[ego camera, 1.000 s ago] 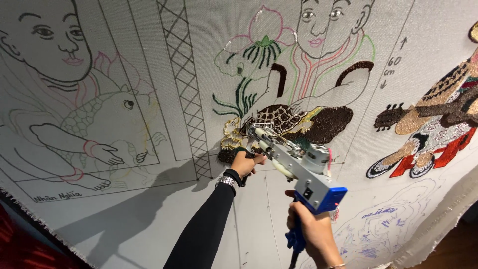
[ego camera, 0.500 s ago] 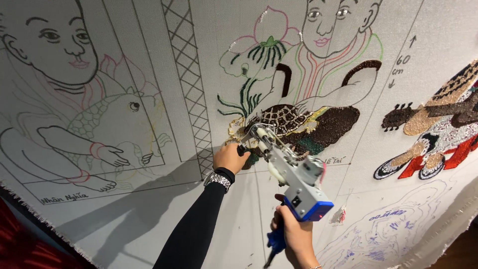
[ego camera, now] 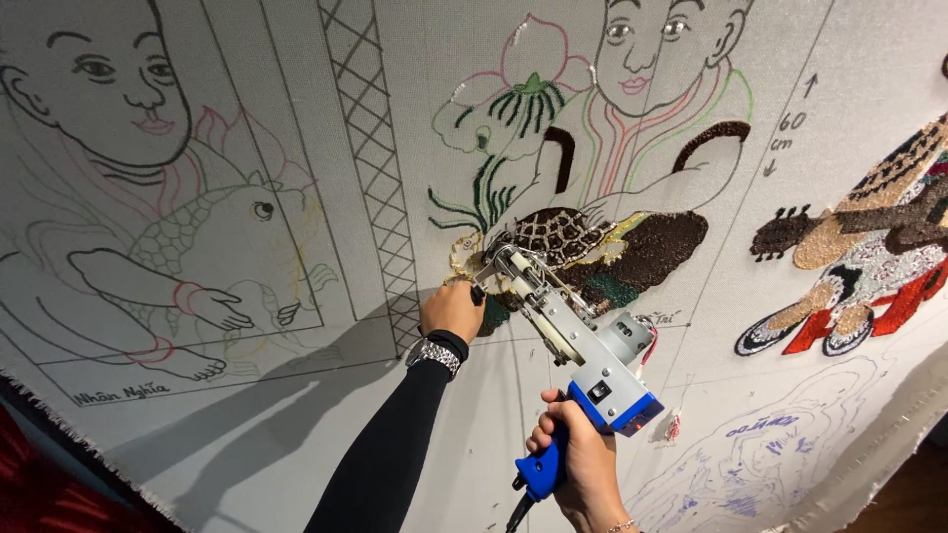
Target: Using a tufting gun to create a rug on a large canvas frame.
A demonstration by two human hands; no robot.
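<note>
Tufted so far: turtle motif [ego camera: 563, 237] and dark patches just beyond the left hand; coloured figures far right.
Left to fill: outlined child and fish on the backing cloth [ego camera: 296, 415] (line drawing only).
Left hand [ego camera: 452, 311]: clenched on the tufting gun's [ego camera: 578, 345] front grip, by the needle.
Right hand [ego camera: 583, 464]: wrapped around the blue rear handle.

Tufting cloth [ego camera: 296, 415]: pale stretched backing fabric, frayed lower edge, bearing drawn outlines. Lattice strip [ego camera: 370, 148] drawn top to mid. Left of strip: child-with-fish outline [ego camera: 178, 237], untufted. Right of strip: tufted turtle patch [ego camera: 563, 235], brown and cream; farther right, tufted red-and-brown figure [ego camera: 869, 257].
</note>
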